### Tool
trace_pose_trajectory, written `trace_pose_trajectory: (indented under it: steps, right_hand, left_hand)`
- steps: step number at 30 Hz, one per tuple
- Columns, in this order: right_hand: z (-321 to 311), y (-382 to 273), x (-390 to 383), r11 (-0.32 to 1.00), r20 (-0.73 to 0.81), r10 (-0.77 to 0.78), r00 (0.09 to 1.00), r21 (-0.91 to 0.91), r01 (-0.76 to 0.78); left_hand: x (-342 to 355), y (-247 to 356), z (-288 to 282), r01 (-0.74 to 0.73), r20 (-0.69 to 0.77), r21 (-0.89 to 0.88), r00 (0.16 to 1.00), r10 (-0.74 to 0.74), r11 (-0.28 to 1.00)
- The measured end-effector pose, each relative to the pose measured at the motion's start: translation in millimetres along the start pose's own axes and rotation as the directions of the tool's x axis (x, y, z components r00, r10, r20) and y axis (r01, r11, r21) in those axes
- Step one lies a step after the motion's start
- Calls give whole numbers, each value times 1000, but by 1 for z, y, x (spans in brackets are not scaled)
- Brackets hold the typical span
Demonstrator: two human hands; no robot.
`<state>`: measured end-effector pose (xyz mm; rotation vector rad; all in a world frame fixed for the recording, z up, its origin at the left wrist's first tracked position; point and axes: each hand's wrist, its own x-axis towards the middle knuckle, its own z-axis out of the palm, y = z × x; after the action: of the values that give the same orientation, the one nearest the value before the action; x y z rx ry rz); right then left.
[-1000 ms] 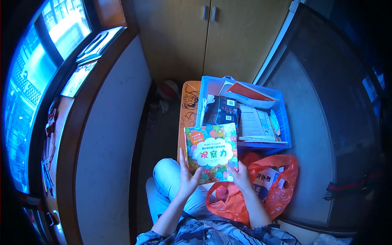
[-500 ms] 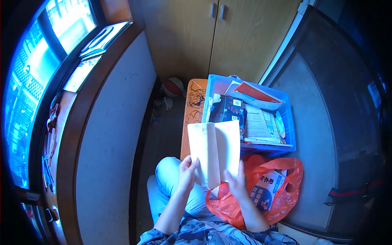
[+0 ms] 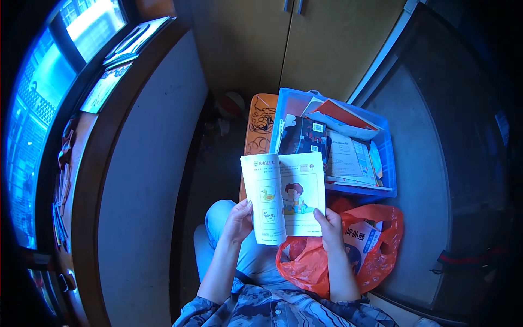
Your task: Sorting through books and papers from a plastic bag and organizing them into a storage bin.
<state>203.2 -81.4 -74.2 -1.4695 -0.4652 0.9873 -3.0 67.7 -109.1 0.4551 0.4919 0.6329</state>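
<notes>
An illustrated children's workbook [image 3: 300, 180] lies spread between my hands above my lap, with a duck picture on its left page and a cartoon child on its right. My left hand [image 3: 238, 220] grips the outer edge of the left page, thumb on top. At the lower right corner my right hand [image 3: 329, 226] pinches the other page. Below and beside my right forearm sits a red plastic bag [image 3: 310, 270], and a blue-and-white book [image 3: 362, 242] shows in its mouth.
Ahead, a blue plastic bin [image 3: 390, 158] full of books and papers stands on an orange table [image 3: 261, 106]. A ball [image 3: 231, 103] is on the floor by the wooden cabinet [image 3: 239, 49]. Papers and pens line the window ledge [image 3: 87, 133] at left.
The workbook has gone from nearly blank, overexposed pages to a spread with pictures. My right hand, blurred before, now holds the right page's corner. The view has shifted slightly.
</notes>
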Motion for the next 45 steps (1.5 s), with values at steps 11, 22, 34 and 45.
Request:
trace_pose_trajectory:
  steps: [11, 22, 34, 45]
  right_hand:
    - [4, -11, 3, 963, -181, -206, 962, 136, 232]
    - [-18, -27, 0, 950, -226, -245, 943, 140, 280]
    - [-17, -9, -4, 946, -280, -148, 948, 239, 219]
    - [-22, -19, -1, 938, -305, -19, 952, 324, 122]
  left_hand:
    - [-28, 41, -15, -100, -138, 136, 983, 119, 986]
    - [-21, 46, -47, -180, -274, 141, 938, 213, 973]
    - [3, -1, 41, -29, 63, -34, 998, 31, 999]
    - [-8, 33, -5, -234, -206, 38, 949, 237, 971]
